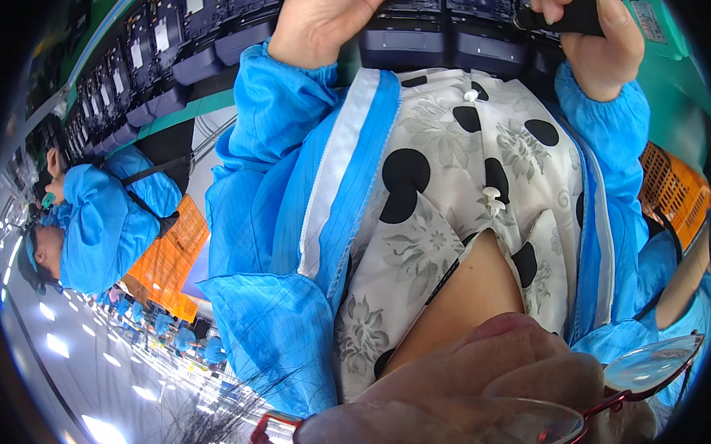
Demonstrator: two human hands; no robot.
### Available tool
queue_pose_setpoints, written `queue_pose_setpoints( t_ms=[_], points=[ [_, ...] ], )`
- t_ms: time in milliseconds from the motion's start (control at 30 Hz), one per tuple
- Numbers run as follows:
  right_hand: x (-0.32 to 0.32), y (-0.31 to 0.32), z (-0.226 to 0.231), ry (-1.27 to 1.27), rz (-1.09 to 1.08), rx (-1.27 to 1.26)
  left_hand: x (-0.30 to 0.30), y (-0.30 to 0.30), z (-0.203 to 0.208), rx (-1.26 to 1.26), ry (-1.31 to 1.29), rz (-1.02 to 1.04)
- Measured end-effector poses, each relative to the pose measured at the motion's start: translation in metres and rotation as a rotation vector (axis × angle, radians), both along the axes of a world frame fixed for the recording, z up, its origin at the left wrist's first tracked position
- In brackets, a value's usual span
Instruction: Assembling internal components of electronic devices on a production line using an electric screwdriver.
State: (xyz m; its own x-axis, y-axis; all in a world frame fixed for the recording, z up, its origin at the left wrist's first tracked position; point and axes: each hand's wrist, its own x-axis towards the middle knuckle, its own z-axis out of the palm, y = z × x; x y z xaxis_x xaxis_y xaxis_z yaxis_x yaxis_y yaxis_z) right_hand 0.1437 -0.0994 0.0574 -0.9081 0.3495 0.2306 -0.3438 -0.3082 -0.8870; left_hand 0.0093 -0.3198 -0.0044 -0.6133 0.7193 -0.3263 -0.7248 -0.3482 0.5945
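Note:
My left hand [323,21] is raised at the top edge, beside a row of dark purple-black plastic housings [405,42]. Its fingers run out of the picture, so what they do or touch is hidden. In my right hand [608,47], at the upper right, is a black, roughly cylindrical object [578,17] with a rounded end. Thumb and fingers wrap round it; its kind cannot be told. It lies over the housings at that side. Blue sleeves with gathered cuffs cover both my forearms.
More dark housings [162,47] line the green-edged bench to the left. A green box-like thing [658,27] with a pale label stands beyond my right hand. Orange crates [170,255] [676,190] are on both sides. One blue-clad person [109,221] works at left, another [674,288] at right.

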Motion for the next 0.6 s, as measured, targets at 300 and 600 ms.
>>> queue_pose_setpoints(
  t_ms=[300, 600],
  points=[
    [-0.032, 0.011, 0.055, 0.399, 0.263, 0.154, 0.007, -0.008, -0.005, 0.099, -0.036, -0.183],
    [-0.062, 0.023, 0.043, 0.505, 0.195, 0.060, 0.013, 0.022, -0.007, 0.098, -0.089, -0.168]
  ],
)
